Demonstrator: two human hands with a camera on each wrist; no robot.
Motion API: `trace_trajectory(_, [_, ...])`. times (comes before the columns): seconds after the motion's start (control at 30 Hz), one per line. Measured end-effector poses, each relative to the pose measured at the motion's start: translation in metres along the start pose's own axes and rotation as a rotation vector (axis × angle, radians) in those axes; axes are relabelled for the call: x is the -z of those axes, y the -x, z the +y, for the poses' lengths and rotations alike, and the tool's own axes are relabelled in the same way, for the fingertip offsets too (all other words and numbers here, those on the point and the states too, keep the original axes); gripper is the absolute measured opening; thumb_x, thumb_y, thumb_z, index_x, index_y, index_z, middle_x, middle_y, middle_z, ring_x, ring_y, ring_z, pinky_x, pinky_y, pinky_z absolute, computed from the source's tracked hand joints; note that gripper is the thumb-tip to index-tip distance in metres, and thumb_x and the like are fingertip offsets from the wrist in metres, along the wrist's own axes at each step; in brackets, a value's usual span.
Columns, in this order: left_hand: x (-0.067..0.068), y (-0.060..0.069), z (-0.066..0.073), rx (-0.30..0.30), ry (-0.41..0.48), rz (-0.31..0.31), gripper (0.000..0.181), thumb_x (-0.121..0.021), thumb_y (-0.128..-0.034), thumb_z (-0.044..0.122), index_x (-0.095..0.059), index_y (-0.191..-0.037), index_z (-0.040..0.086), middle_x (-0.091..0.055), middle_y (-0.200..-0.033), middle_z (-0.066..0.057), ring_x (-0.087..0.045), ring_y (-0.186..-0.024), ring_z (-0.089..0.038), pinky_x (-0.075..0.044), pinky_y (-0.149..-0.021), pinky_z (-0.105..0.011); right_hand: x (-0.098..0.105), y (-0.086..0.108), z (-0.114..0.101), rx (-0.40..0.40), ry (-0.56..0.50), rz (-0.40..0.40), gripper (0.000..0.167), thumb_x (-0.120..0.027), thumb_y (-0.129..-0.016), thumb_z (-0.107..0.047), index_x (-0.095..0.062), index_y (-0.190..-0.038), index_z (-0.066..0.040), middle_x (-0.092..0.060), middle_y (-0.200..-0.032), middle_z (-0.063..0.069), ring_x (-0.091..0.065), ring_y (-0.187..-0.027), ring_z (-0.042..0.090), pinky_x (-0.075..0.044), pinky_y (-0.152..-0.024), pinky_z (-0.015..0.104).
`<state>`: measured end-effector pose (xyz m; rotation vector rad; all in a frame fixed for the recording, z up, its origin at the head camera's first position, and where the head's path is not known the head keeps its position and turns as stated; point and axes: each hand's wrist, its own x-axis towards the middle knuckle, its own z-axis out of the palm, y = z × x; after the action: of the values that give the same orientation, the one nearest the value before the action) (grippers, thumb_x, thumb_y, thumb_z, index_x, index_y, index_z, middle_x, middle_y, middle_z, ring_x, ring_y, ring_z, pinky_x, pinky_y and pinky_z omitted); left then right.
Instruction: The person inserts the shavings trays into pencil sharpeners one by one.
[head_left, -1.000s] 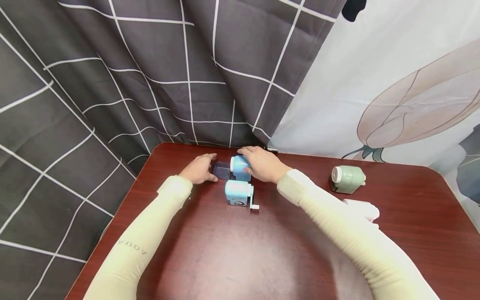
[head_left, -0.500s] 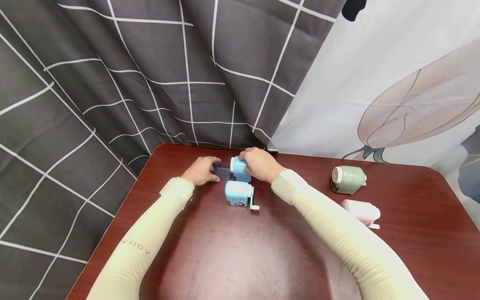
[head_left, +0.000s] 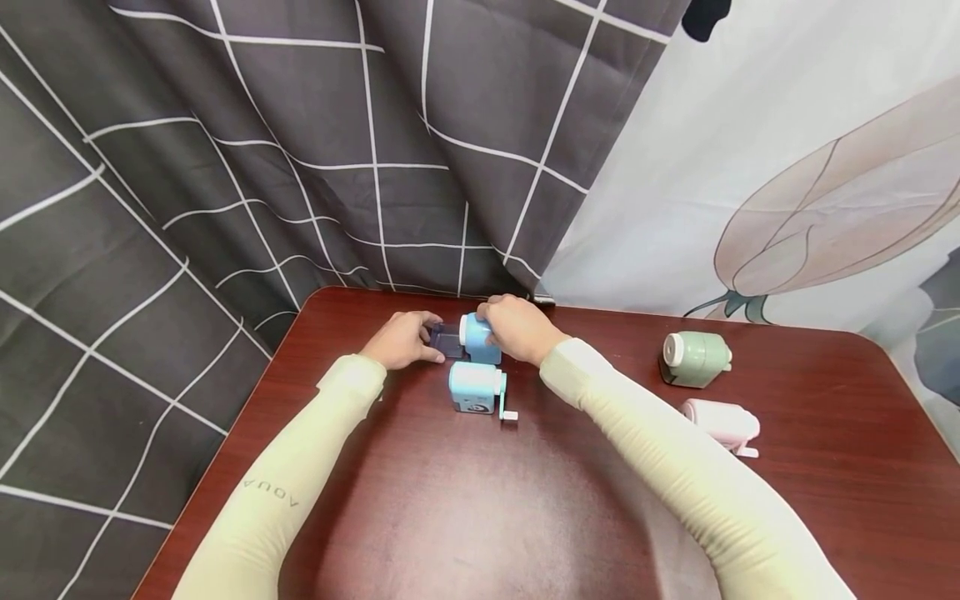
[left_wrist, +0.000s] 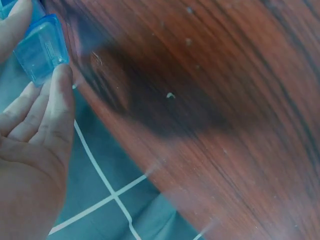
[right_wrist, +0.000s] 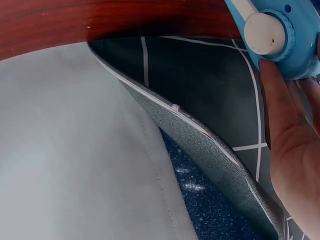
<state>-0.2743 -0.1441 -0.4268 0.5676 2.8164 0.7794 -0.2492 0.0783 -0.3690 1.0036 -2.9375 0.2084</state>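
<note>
My right hand [head_left: 521, 328] grips a blue crank pencil sharpener [head_left: 477, 337] near the table's back edge. Its round crank hub and body [right_wrist: 301, 42] show at the top right of the right wrist view. From its left side sticks a see-through shavings drawer [head_left: 447, 342], dark in the head view and bright blue in the left wrist view. My left hand [head_left: 402, 339] pinches that drawer's outer end between thumb and fingers. Just in front of the blue sharpener stands a light-blue pencil sharpener [head_left: 474, 387] with its crank to the right, untouched.
A green sharpener [head_left: 696, 360] stands on the right of the reddish-brown table [head_left: 480, 517]. Nearer, a pink sharpener [head_left: 723, 423] lies beside my right sleeve. A dark checked curtain [head_left: 315, 150] and a pale printed one hang behind the table.
My left hand has moved a little right, from beside the drawer to holding its end. My right hand has shifted slightly on the blue sharpener, and the right sleeve uncovers more of the pink one.
</note>
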Motion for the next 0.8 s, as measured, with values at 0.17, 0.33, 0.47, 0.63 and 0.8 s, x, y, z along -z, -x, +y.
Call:
trace_trajectory(0.17, [-0.0011, -0.0007, 0.0002, 0.009, 0.01, -0.014, 0.066, -0.084, -0.0648, 0.026, -0.056, -0.122, 0.006, -0.064, -0.095, -0.007, -0.06, -0.08, -0.017, -0.05, -0.072, -0.029, 0.001, 0.0004, 0.0, -0.007, -0.011, -0.007, 0.034, -0.075, -0.075, -0.012, -0.064, -0.107, -0.006, -0.063, -0.099, 0.009, -0.06, -0.085, 0.022, -0.051, -0.077, 0.033])
trace_trajectory(0.33, [-0.0018, 0.0003, 0.0006, 0.01, 0.019, -0.025, 0.066, -0.083, -0.0653, 0.026, -0.056, -0.122, 0.005, -0.064, -0.097, -0.008, -0.06, -0.081, -0.018, -0.05, -0.073, -0.03, 0.0023, 0.0005, -0.0006, -0.017, -0.019, -0.021, 0.035, -0.075, -0.076, -0.012, -0.064, -0.108, -0.006, -0.062, -0.1, 0.009, -0.06, -0.085, 0.022, -0.051, -0.078, 0.034])
trace_trajectory(0.47, [-0.0022, 0.0009, 0.0005, 0.002, 0.009, -0.027, 0.066, -0.083, -0.0653, 0.027, -0.056, -0.121, 0.005, -0.064, -0.098, -0.008, -0.06, -0.081, -0.018, -0.05, -0.073, -0.03, 0.0035, 0.0006, -0.0011, -0.025, -0.015, -0.03, 0.036, -0.075, -0.076, -0.013, -0.064, -0.109, -0.006, -0.062, -0.1, 0.009, -0.06, -0.085, 0.022, -0.051, -0.078, 0.034])
trace_trajectory(0.63, [-0.003, 0.0011, 0.0027, 0.007, 0.016, -0.033, 0.066, -0.083, -0.0649, 0.028, -0.056, -0.121, 0.006, -0.064, -0.099, -0.008, -0.06, -0.083, -0.018, -0.051, -0.074, -0.03, 0.0033, 0.0004, -0.001, -0.031, -0.011, -0.038, 0.036, -0.075, -0.076, -0.013, -0.064, -0.109, -0.007, -0.062, -0.101, 0.009, -0.06, -0.086, 0.022, -0.051, -0.077, 0.034])
trace_trajectory(0.8, [-0.0046, -0.0002, 0.0068, 0.014, 0.03, -0.043, 0.067, -0.083, -0.0653, 0.029, -0.056, -0.122, 0.005, -0.064, -0.102, -0.008, -0.06, -0.086, -0.019, -0.051, -0.076, -0.031, 0.0028, 0.0004, -0.0013, -0.031, -0.01, -0.046, 0.036, -0.075, -0.076, -0.014, -0.063, -0.11, -0.007, -0.062, -0.102, 0.009, -0.06, -0.086, 0.021, -0.051, -0.077, 0.034])
